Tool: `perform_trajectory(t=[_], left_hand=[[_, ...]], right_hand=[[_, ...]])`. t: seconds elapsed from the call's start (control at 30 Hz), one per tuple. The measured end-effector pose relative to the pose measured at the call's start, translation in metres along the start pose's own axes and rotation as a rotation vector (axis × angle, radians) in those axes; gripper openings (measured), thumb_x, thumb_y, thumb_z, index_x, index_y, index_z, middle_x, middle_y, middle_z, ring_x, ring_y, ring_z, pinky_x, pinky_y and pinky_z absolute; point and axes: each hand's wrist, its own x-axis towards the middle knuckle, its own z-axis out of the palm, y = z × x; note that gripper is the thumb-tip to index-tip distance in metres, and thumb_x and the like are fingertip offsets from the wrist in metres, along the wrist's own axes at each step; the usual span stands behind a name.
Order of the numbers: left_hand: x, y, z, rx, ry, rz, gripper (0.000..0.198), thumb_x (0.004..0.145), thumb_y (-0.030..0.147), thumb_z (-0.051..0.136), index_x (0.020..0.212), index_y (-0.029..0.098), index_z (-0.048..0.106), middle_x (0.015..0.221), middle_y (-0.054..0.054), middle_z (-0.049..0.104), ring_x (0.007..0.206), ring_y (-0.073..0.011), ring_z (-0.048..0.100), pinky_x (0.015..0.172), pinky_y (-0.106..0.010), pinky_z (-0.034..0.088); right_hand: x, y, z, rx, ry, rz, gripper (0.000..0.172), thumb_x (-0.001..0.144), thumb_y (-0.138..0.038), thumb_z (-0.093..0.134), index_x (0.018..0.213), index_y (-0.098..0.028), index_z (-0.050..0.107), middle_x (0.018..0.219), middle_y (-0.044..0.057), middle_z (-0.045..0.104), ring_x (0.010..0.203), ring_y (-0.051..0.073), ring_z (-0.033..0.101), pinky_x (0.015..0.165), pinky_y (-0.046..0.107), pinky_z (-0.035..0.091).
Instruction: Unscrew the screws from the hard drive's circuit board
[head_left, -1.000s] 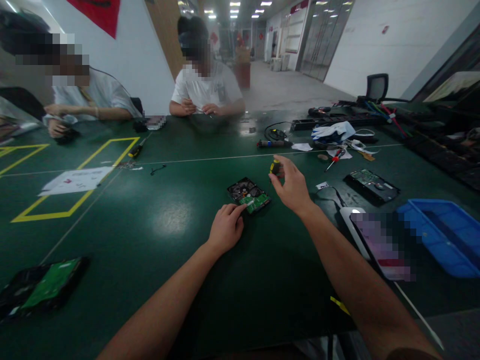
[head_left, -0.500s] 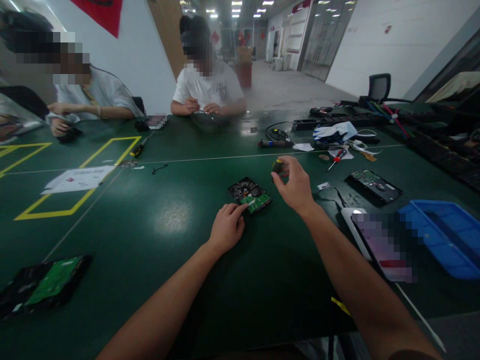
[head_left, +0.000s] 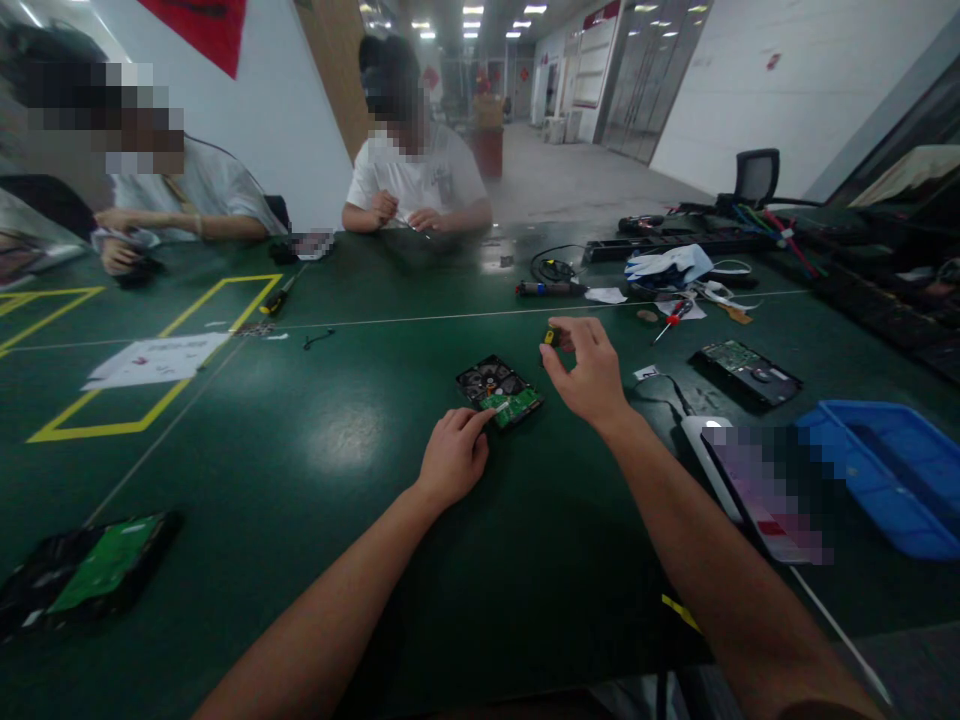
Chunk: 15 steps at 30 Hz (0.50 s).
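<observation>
An opened hard drive (head_left: 480,378) lies on the green table in front of me, its green circuit board (head_left: 517,405) facing up at the near right. My left hand (head_left: 454,455) holds the drive down at its near edge, the index fingertip on the board and the other fingers curled. Beside the drive's right edge, my right hand (head_left: 589,365) pinches the yellow-and-black handle of a small screwdriver (head_left: 551,336) between thumb and fingers. The screwdriver stands roughly upright; its tip is too small to make out.
Another hard drive (head_left: 746,372) lies to the right, near a phone (head_left: 772,500) and a blue bin (head_left: 892,470). A larger drive (head_left: 97,565) is at the near left. Beyond are a red screwdriver (head_left: 675,315), white gloves (head_left: 670,265) and a paper sheet (head_left: 154,358). Two people sit across.
The screwdriver handle has turned slightly in my right hand, which has shifted a little left and down. My left hand and the drive stay put.
</observation>
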Motion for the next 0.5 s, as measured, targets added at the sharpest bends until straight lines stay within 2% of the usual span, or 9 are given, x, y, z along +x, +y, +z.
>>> perform_trajectory(t=[0.13,0.33,0.5], left_hand=[[0.0004,0.0003,-0.0011,-0.005,-0.001,0.011,0.048,0.095,0.017,0.049,0.142,0.023,0.056,0.117,-0.012,0.063,0.106,-0.0276,0.058,0.093,-0.045,0.051],[0.0002,0.0010,-0.0009,-0.009,0.009,0.006,0.049,0.094,0.016,0.050,0.142,0.023,0.057,0.116,-0.011,0.064,0.107,-0.0279,0.058,0.093,-0.045,0.051],[0.0001,0.0018,-0.0016,-0.008,0.003,0.002,0.049,0.094,0.016,0.050,0.143,0.022,0.057,0.116,-0.012,0.064,0.108,-0.0280,0.058,0.094,-0.045,0.051]], right_hand=[[-0.0005,0.0049,0.0030,0.035,0.038,0.000,0.032,0.094,-0.025,0.060,0.126,-0.026,0.055,0.125,0.012,0.060,0.107,0.029,0.064,0.091,0.050,0.058],[-0.0002,0.0021,0.0001,-0.012,0.039,-0.040,0.023,0.096,-0.030,0.062,0.119,-0.027,0.059,0.115,0.010,0.062,0.109,0.029,0.063,0.092,0.050,0.058],[0.0004,0.0003,0.0010,0.014,0.022,-0.068,0.028,0.097,-0.025,0.056,0.125,-0.027,0.059,0.123,0.011,0.062,0.118,0.030,0.061,0.097,0.053,0.056]])
